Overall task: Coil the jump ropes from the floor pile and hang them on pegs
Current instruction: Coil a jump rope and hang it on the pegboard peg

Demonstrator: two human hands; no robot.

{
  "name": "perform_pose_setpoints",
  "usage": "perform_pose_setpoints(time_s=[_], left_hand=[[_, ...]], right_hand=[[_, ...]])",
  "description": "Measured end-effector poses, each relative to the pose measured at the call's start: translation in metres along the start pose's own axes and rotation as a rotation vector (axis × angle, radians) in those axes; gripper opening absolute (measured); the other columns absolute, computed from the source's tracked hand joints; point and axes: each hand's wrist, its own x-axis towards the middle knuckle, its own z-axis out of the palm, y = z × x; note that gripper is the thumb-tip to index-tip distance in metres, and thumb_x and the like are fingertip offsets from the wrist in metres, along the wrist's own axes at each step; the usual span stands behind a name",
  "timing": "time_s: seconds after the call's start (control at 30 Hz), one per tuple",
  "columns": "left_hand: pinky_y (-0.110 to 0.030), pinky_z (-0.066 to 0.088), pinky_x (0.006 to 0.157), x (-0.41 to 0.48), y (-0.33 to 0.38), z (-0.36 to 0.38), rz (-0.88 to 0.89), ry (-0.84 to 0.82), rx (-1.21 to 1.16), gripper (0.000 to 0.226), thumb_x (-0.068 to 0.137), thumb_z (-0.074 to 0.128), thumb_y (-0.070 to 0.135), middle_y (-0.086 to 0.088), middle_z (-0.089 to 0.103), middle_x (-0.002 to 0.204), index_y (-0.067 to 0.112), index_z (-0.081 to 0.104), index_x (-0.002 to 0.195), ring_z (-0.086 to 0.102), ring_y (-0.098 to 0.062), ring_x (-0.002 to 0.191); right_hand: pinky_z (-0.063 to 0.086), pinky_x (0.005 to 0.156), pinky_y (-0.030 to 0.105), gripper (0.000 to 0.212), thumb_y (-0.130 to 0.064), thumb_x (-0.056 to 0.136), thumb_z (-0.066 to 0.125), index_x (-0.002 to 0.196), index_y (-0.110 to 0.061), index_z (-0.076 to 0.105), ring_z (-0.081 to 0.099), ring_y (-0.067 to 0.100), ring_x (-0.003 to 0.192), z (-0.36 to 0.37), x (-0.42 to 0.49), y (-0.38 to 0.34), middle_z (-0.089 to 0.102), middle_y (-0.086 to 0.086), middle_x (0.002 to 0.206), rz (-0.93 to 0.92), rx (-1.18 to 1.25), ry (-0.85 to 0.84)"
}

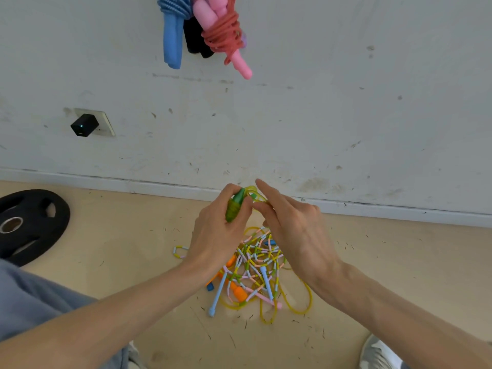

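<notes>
Gripping the green handle (235, 207), your left hand (215, 235) has its fingers curled round it, cord end pointing up. Your right hand (295, 230) is just beside it, thumb and lower fingers pinching the yellow cord (251, 188) where it loops off the handle; index finger sticks out straight. Below your fingers sits the floor pile (255, 259): tangled beaded ropes, blue, pink and orange handles, more yellow cord in slack loops to its right. Well above your fingers, coiled ropes hang on the wall: red rope (226, 33) with pink handles, blue rope (173, 41), black handles (194, 35) between. Weight plate (32, 225) lies far left of your hands; charger (84, 125) is plugged in up-left.
</notes>
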Motion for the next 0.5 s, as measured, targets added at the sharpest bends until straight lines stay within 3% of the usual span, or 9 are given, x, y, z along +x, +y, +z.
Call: perform_pose_setpoints(time_s=[0.07, 0.2, 0.33, 0.5], left_hand=[[-0.049, 0.054, 0.065, -0.0009, 0.0003, 0.0004, -0.008, 0.001, 0.015, 0.019, 0.1, 0.049, 0.052, 0.003, 0.069, 0.076, 0.034, 0.056, 0.104, 0.064, -0.016, 0.066], [-0.047, 0.053, 0.061, -0.0008, 0.0003, 0.0018, -0.003, 0.013, 0.001, 0.016, 0.102, 0.052, 0.05, 0.005, 0.068, 0.075, 0.035, 0.057, 0.102, 0.064, -0.015, 0.064], [-0.028, 0.038, 0.052, -0.0054, 0.0001, 0.0023, 0.097, 0.038, 0.126, 0.016, 0.103, 0.048, 0.053, 0.015, 0.061, 0.073, 0.037, 0.051, 0.101, 0.059, -0.008, 0.062], [-0.034, 0.048, 0.056, -0.0077, -0.0011, 0.0008, 0.197, 0.032, 0.247, 0.023, 0.103, 0.044, 0.056, 0.014, 0.058, 0.082, 0.036, 0.041, 0.114, 0.059, -0.011, 0.065]], right_hand=[[0.055, 0.052, 0.044, 0.038, -0.019, 0.102, 0.063, 0.137, -0.026, 0.05, 0.066, 0.033, 0.06, -0.0001, -0.0012, -0.0007, 0.069, 0.004, 0.077, 0.011, -0.005, -0.026], [0.053, 0.048, 0.043, 0.019, -0.021, 0.104, 0.064, 0.121, -0.014, 0.069, 0.064, 0.035, 0.057, -0.0027, 0.0006, -0.0021, 0.069, 0.005, 0.074, -0.004, -0.032, 0.068], [0.053, 0.051, 0.044, 0.012, -0.017, 0.103, 0.066, 0.106, -0.009, 0.074, 0.063, 0.033, 0.058, -0.0031, 0.0034, -0.0026, 0.068, 0.005, 0.071, 0.053, -0.003, 0.069], [0.055, 0.06, 0.043, 0.012, -0.023, 0.104, 0.064, 0.103, -0.014, 0.07, 0.071, 0.025, 0.066, -0.0023, 0.0058, 0.0002, 0.072, -0.001, 0.075, 0.146, 0.061, 0.067]])
